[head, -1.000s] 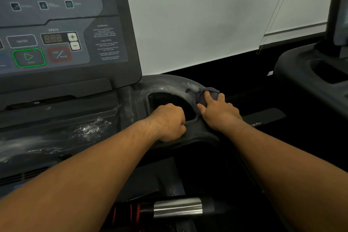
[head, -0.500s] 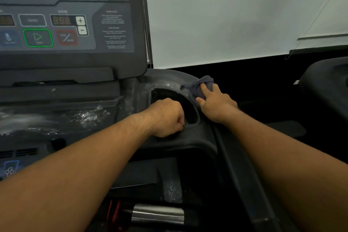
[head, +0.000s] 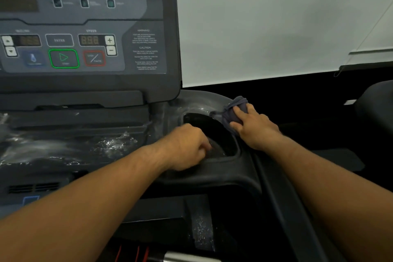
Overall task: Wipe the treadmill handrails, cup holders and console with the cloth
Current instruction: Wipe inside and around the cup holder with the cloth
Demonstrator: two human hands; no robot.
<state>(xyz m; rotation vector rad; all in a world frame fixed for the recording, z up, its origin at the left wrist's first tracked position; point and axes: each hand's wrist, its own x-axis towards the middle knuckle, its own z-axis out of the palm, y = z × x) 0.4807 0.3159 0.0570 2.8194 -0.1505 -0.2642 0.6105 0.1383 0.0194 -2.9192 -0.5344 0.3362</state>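
Right now the working grip is the right hand (head: 253,127), its fingers closed over the bunched grey cloth (head: 234,110) and pressing it onto the far right rim of the cup holder (head: 231,158). From the cloth, the holder's dark hollow lies just to the left and nearer the person, so a short pull inward would probably take the cloth into it. The left hand (head: 187,147) rests as a loose fist on the holder's near left edge, with nothing visibly held. The handrail (head: 282,208) runs lengthwise from under the right wrist back toward the person. The console (head: 85,49) stands up and to the left, well apart, beyond the left hand.
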